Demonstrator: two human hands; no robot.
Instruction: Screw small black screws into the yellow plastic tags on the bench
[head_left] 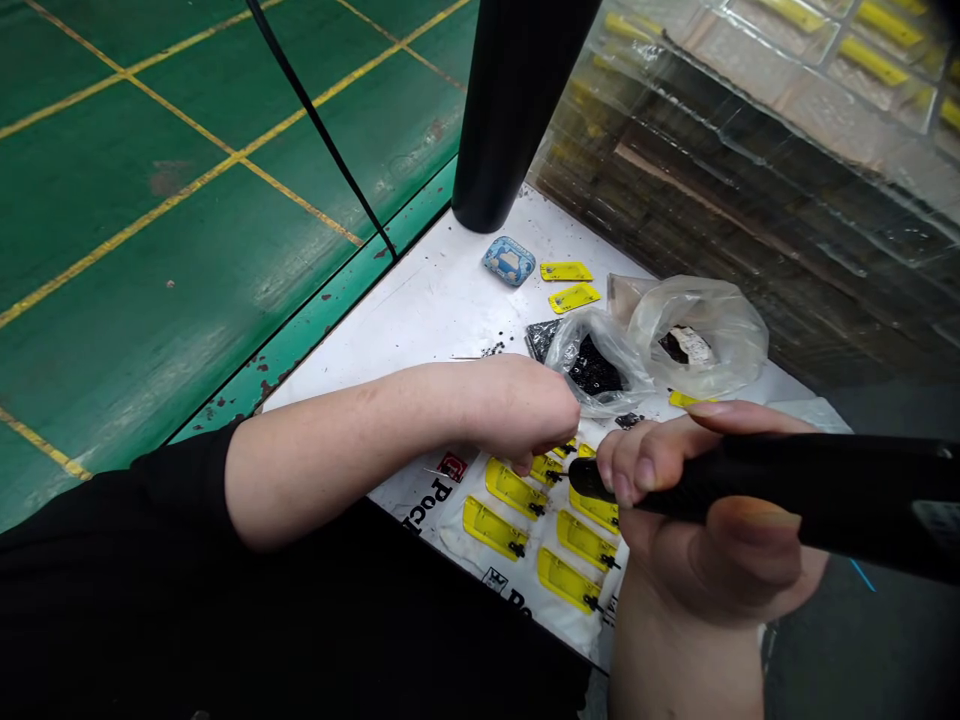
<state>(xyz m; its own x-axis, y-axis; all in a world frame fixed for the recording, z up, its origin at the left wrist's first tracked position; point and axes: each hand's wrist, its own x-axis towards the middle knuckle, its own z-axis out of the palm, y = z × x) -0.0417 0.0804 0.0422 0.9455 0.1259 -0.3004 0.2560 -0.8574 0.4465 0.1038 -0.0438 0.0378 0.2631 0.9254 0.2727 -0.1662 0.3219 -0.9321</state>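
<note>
My right hand point(697, 520) is wrapped round a black power screwdriver point(810, 490), whose tip points left at a row of yellow plastic parts point(517, 520) lying on a white sheet. My left hand point(517, 405) is closed in a pinch just above the upper yellow parts, right beside the tool tip. What its fingertips hold is too small to make out. Small black screws sit at the ends of several yellow parts.
A clear bag of small black screws point(592, 365) and a second clear bag point(697, 340) lie behind the hands. Two loose yellow parts point(570, 285) and a blue tin point(509, 260) lie near a black post point(510, 110). Wrapped trays point(750, 120) are stacked at right. Green floor at left.
</note>
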